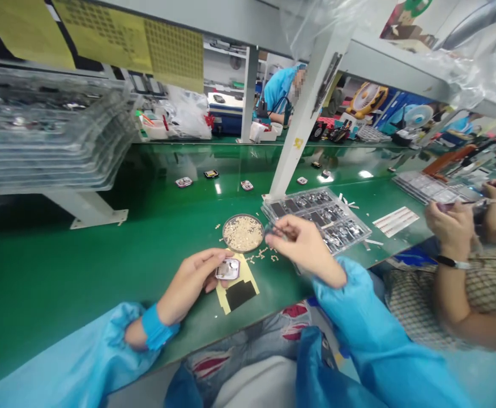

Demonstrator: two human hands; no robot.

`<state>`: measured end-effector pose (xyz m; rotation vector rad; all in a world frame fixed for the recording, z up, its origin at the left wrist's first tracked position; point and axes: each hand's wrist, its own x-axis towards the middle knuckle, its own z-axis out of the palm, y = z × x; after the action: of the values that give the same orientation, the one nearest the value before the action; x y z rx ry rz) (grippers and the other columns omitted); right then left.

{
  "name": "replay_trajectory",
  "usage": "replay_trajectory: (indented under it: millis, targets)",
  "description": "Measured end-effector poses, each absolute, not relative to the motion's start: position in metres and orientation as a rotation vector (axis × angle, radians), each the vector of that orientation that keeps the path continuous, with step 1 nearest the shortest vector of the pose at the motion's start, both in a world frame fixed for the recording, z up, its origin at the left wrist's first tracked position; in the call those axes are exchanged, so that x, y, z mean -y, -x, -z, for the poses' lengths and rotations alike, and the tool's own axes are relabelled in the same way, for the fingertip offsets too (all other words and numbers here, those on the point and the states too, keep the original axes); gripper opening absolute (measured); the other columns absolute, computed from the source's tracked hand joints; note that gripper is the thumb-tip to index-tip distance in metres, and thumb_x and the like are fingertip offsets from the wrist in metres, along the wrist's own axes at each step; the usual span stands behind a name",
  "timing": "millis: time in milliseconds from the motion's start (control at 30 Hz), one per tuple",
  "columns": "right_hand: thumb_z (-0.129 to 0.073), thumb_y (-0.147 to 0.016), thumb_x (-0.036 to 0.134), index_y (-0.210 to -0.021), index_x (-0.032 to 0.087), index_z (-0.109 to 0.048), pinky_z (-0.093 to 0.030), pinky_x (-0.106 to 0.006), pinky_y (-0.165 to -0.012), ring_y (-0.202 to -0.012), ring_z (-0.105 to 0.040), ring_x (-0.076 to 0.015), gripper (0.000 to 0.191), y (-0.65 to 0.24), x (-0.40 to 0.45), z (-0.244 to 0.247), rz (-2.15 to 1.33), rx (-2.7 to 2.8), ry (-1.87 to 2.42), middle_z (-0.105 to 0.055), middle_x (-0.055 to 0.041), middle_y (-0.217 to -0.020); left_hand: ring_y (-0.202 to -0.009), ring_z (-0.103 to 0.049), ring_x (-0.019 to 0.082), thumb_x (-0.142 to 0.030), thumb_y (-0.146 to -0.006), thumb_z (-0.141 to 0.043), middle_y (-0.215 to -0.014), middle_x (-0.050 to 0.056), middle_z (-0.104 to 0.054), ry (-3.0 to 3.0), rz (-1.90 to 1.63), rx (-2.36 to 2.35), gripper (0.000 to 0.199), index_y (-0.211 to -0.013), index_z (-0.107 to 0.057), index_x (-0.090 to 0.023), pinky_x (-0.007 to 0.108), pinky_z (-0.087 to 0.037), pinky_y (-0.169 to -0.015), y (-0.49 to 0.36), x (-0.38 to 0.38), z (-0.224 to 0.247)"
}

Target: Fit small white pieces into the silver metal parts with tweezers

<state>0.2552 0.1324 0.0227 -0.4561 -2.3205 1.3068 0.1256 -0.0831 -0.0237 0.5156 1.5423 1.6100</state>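
Observation:
My left hand (197,276) grips a small rounded-square watch housing (227,270) by its edge, with its open, pale inside facing up. Under it lies a yellow sheet (222,300) bearing a black rectangular patch (242,295). My right hand (295,241) is closed in a pinch just right of a round dish (264,232). Something small and dark seems to be in its fingertips, too blurred to name. Many tiny beige pieces (243,231) fill the dish, and more lie loose on the green bench beside it.
Clear trays of small parts (322,218) are stacked at right, near a white metal post (301,124). More trays (44,147) stand on a raised shelf at left. Several housings (247,185) lie along the back. A co-worker's hands (452,224) work at far right.

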Motion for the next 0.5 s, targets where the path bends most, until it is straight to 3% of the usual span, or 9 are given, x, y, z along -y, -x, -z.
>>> replay_trajectory:
  millis: [133,233,300,367,500]
  targets:
    - [-0.08,-0.075,0.04,-0.081,0.027,-0.075,-0.05,-0.031,-0.061,-0.067,-0.065,-0.0184,0.015,-0.271,-0.085,-0.004,-1.765,2.155,0.501,-0.073,-0.0003,-0.075,-0.057,-0.056,0.013,-0.043,-0.083,-0.07,-0.075,0.006,-0.072,-0.578,-1.616,-1.546,0.042,-0.113,-0.071,-0.013,0.021,-0.038,-0.049,-0.128,0.085,0.02]
    - [-0.077,-0.078,0.042,-0.08,0.026,-0.077,-0.051,-0.032,-0.065,-0.068,-0.066,-0.0186,0.016,-0.267,-0.071,0.011,-1.984,2.066,0.516,-0.075,-0.0012,-0.076,-0.078,-0.069,0.02,-0.039,-0.079,-0.075,-0.095,0.01,-0.076,-0.617,-1.628,-1.548,0.046,-0.117,-0.069,-0.014,0.023,-0.049,-0.059,-0.13,0.086,0.019]
    - [-0.075,-0.079,0.044,-0.071,0.024,-0.075,-0.049,-0.031,-0.063,-0.064,-0.064,-0.0174,0.021,-0.262,-0.068,0.016,-1.998,2.049,0.541,-0.073,-0.0018,-0.07,-0.099,-0.07,0.026,-0.036,-0.076,-0.077,-0.11,0.012,-0.075,-0.636,-1.653,-1.52,0.05,-0.12,-0.068,-0.015,0.03,-0.057,-0.079,-0.131,0.087,0.02]
    - [-0.074,-0.08,0.046,-0.066,0.023,-0.072,-0.047,-0.03,-0.059,-0.059,-0.061,-0.0164,0.026,-0.258,-0.065,0.019,-1.96,2.042,0.581,-0.071,-0.0018,-0.065,-0.11,-0.068,0.029,-0.034,-0.074,-0.079,-0.118,0.014,-0.073,-0.653,-1.673,-1.508,0.053,-0.122,-0.066,-0.014,0.037,-0.055,-0.096,-0.132,0.088,0.021]
    - [-0.075,-0.078,0.045,-0.064,0.023,-0.07,-0.047,-0.029,-0.059,-0.058,-0.06,-0.0163,0.027,-0.253,-0.061,0.021,-1.925,2.027,0.639,-0.071,-0.0012,-0.062,-0.112,-0.068,0.03,-0.033,-0.074,-0.079,-0.119,0.015,-0.072,-0.692,-1.689,-1.525,0.057,-0.126,-0.064,-0.013,0.039,-0.055,-0.097,-0.135,0.088,0.024]
